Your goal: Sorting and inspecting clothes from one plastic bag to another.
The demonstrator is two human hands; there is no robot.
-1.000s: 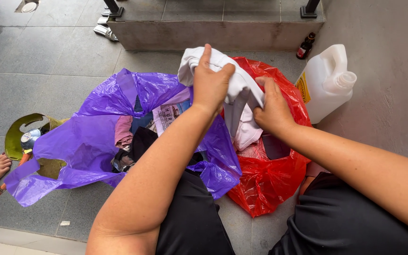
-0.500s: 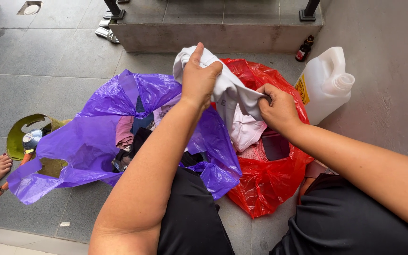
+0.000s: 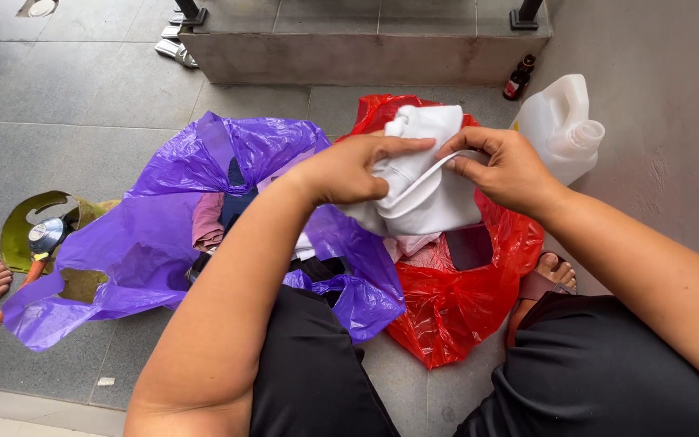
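Compared with a moment ago, the white cloth [image 3: 424, 182] is now bunched tighter and held at the frame's centre above the red plastic bag [image 3: 455, 303], gripped by the left hand [image 3: 349, 171] and pinched along an edge by the right hand [image 3: 505, 168].

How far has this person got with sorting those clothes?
Clothes already lie in the purple bag, and some in the red bag. Right now the left hand and right hand both grip a white garment above the red bag. It is not yet set down.
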